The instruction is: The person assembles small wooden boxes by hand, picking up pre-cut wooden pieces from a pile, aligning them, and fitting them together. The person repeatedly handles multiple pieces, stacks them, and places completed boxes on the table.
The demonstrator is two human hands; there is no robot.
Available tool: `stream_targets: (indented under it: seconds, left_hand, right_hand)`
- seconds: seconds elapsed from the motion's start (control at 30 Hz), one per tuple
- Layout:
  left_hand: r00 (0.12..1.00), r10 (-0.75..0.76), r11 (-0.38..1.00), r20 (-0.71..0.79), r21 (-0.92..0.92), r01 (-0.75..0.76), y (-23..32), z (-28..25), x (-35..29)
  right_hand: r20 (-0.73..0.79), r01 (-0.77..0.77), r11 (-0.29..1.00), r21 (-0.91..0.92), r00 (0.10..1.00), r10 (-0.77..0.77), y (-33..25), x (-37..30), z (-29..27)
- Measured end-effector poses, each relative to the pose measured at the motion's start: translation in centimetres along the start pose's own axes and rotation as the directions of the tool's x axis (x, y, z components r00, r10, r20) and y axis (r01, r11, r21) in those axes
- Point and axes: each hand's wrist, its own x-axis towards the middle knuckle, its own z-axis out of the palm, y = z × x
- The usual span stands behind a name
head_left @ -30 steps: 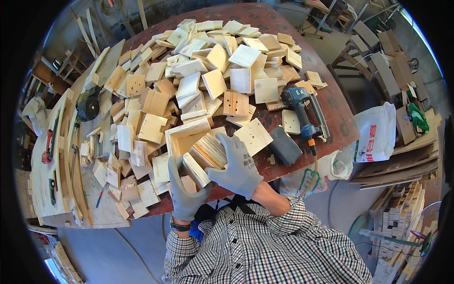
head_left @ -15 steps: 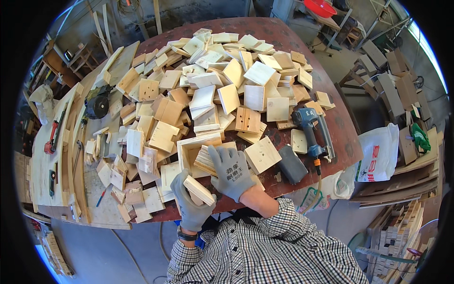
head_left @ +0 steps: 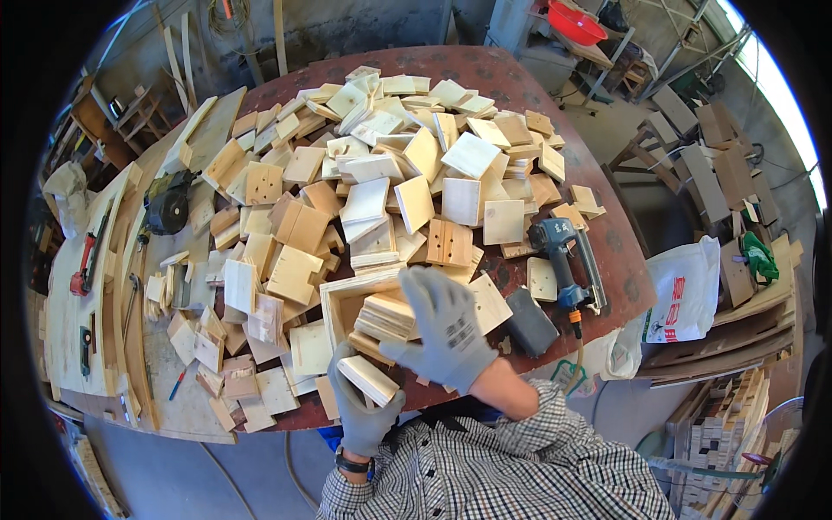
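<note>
My left hand (head_left: 362, 418), in a grey work glove, grips a small wooden block (head_left: 369, 380) at the table's near edge. My right hand (head_left: 455, 338), also gloved, hovers just right of the open wooden box (head_left: 332, 314). Its fingers are stretched out and the thumb stands apart, with nothing held. A stack of thin wooden pieces (head_left: 384, 315) leans inside the box, beside my right thumb. Behind the box rises a heap of cut wooden boards (head_left: 416, 156), some with drilled holes.
To the right lie a blue nail gun (head_left: 563, 251) with a hose and a dark grey block (head_left: 530, 322). A black-cased tool (head_left: 169, 204) and a red-handled tool (head_left: 82, 279) rest at left. A white plastic bag (head_left: 685, 286) hangs by the table's right edge.
My right hand has come off the stack in the box, shifting right and opening its fingers. My left hand, still holding the block, has moved slightly right and nearer to me.
</note>
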Motion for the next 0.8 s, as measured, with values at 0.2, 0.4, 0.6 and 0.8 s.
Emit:
stream_targets:
  seconds: [0.2, 0.4, 0.6, 0.8]
  left_hand:
    - [1.0, 0.013, 1.0, 0.026, 0.015, -0.014, -0.1, -0.2, 0.2]
    - [0.995, -0.019, 0.999, 0.096, -0.028, 0.022, 0.1, -0.1, 1.0]
    - [0.988, 0.035, 0.995, 0.154, 0.092, -0.05, 2.6, 0.6, 3.1]
    - [0.984, 0.121, 0.983, 0.128, 0.121, -0.137, 2.1, 1.2, 3.6]
  right_hand:
    - [-0.08, -0.286, 0.958, 0.029, 0.954, 0.288, 14.1, 15.0, -1.0]
    - [0.154, -0.483, 0.789, -0.379, 0.808, 0.569, 22.4, 27.9, 0.1]
    - [0.246, -0.464, 0.734, -0.497, 0.735, 0.631, 23.8, 31.6, 2.9]
    - [0.026, -0.42, 0.703, -0.574, 0.849, 0.528, 21.3, 30.1, 0.2]
